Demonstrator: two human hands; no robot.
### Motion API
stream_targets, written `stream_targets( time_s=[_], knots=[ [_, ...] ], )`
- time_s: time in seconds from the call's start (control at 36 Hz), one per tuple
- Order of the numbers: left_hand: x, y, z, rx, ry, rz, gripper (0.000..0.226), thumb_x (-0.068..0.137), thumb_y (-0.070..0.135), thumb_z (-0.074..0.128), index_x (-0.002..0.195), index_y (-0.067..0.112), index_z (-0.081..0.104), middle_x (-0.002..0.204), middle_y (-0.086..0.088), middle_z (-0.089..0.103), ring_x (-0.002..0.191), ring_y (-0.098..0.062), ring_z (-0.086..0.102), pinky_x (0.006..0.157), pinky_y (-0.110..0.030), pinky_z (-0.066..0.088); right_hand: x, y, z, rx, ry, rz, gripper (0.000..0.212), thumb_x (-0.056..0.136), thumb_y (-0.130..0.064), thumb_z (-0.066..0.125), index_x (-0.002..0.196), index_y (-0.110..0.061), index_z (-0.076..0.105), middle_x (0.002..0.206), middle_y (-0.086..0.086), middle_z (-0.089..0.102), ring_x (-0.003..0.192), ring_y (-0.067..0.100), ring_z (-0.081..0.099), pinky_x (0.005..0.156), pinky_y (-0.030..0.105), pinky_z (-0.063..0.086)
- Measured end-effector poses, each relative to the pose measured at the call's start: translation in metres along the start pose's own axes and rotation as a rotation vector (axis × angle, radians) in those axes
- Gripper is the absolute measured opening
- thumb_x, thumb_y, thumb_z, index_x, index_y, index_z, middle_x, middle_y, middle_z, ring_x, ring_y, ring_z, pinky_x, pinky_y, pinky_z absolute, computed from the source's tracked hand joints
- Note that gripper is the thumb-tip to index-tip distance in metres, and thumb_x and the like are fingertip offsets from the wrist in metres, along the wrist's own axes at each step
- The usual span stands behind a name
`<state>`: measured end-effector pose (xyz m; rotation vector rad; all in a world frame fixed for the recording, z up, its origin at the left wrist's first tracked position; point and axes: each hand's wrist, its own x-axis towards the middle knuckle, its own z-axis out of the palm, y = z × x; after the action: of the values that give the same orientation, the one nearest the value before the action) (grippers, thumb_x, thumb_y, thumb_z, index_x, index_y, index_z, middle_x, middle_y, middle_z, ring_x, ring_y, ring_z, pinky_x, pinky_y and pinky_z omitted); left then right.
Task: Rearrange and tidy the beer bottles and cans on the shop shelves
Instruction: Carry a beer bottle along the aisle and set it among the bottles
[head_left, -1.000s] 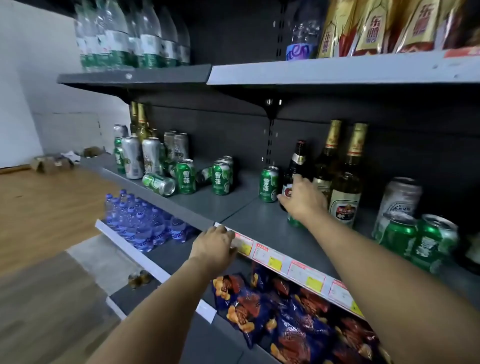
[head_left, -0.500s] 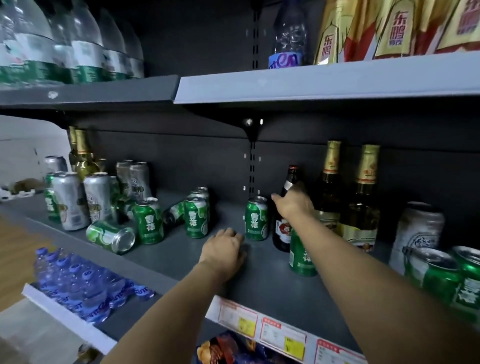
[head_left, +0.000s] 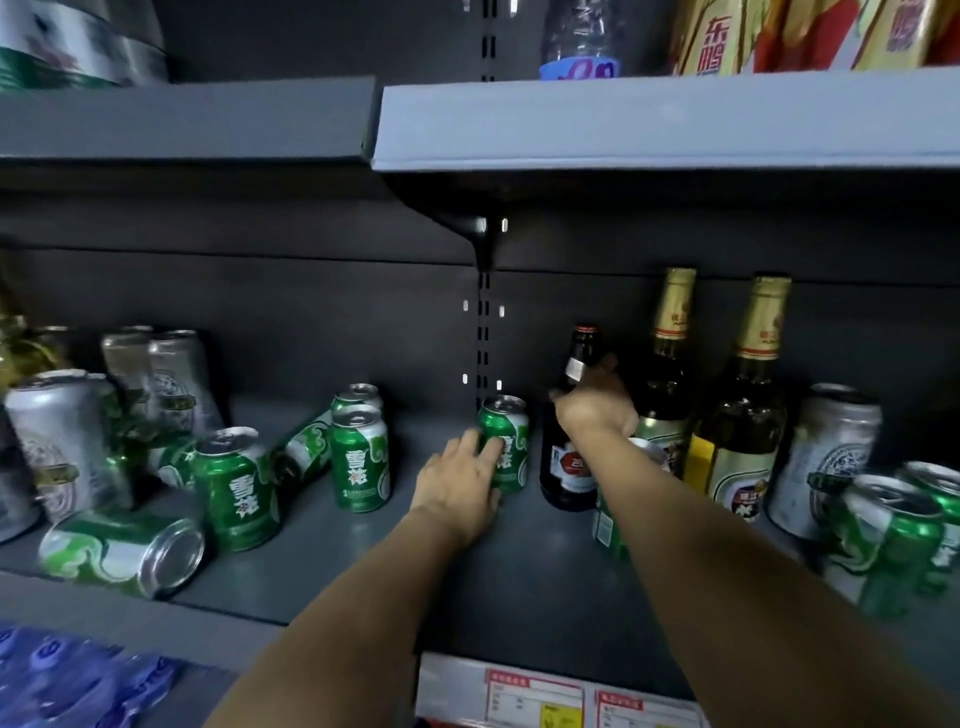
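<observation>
A: Shop shelving, dark grey, mid shelf (head_left: 519, 587) fills the frame. Price tags (head_left: 540, 693) sit nearest, bottom centre, cut off by the edge.

B: Hands?

A: Left hand (head_left: 457, 480), centre, fingers curling round a standing green can (head_left: 506, 447). Looks like a grasp, probably to shift it into line. Right hand (head_left: 597, 402) is further back, just right of centre, wrapped round the neck of the brown bottle (head_left: 569, 457). Clenched on it, likely steadying or lifting it.

B: Other stock?

A: Lower left, a fallen can (head_left: 124, 551) lies on its side near the shelf front; another tipped can (head_left: 304, 449) leans further back. Upright green cans (head_left: 361, 457) stand between them. Silver cans (head_left: 62, 441) at left, blurred. Right side: two tall gold-foil bottles (head_left: 748, 405) near the back wall, a silver can and green cans at the right edge.

B: Hidden bits?

A: Right forearm covers a green can below the brown bottle; only slivers show. Left thumb is out of sight behind the can. Far-left bottles are smeared, unreadable. Top shelf goods are cropped.
</observation>
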<state>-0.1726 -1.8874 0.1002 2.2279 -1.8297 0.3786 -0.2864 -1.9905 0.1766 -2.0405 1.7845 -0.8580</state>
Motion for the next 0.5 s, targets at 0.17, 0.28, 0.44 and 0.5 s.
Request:
stream_targets(
  time_s=[0.17,0.28,0.44,0.5],
  knots=[
    [-0.004,-0.016,0.002,-0.039,0.007,0.063,0.052,0.094,0.031,0.049,0.141,0.018,0.032,0.135,-0.005,0.037,0.124,-0.024,0.041,0.101,-0.037,0.039,-0.014,-0.01,-0.009,-0.107,0.027,0.039,0.092,0.085,-0.058,0.06,0.15,-0.009,0.016,0.147,0.011,0.036,0.131,0.029,0.044,0.093,0.038,0.045],
    [-0.008,-0.023,0.003,-0.079,0.006,0.078,0.051,0.093,0.039,0.049,0.138,0.019,0.034,0.131,-0.005,0.042,0.122,-0.024,0.042,0.099,-0.037,0.04,-0.035,-0.015,-0.01,-0.148,0.097,0.016,0.065,0.083,-0.059,0.061,0.126,-0.012,0.048,0.123,0.008,0.058,0.114,0.026,0.058,0.075,0.031,0.045],
    [-0.021,-0.028,-0.002,-0.196,-0.034,0.085,0.078,0.078,0.069,0.056,0.136,0.02,0.037,0.129,-0.002,0.047,0.123,-0.022,0.043,0.098,-0.037,0.041,-0.073,-0.029,-0.006,-0.091,0.152,-0.051,0.054,0.08,-0.054,0.068,0.111,-0.011,0.058,0.118,0.008,0.061,0.114,0.028,0.056,0.084,0.034,0.048],
    [-0.026,-0.027,-0.004,-0.21,-0.047,0.098,0.084,0.075,0.071,0.059,0.137,0.019,0.037,0.133,-0.002,0.047,0.126,-0.021,0.042,0.099,-0.037,0.041,-0.085,-0.031,-0.002,-0.069,0.179,-0.083,0.058,0.08,-0.051,0.069,0.117,-0.011,0.052,0.123,0.008,0.057,0.118,0.028,0.052,0.087,0.036,0.046]
  ],
)
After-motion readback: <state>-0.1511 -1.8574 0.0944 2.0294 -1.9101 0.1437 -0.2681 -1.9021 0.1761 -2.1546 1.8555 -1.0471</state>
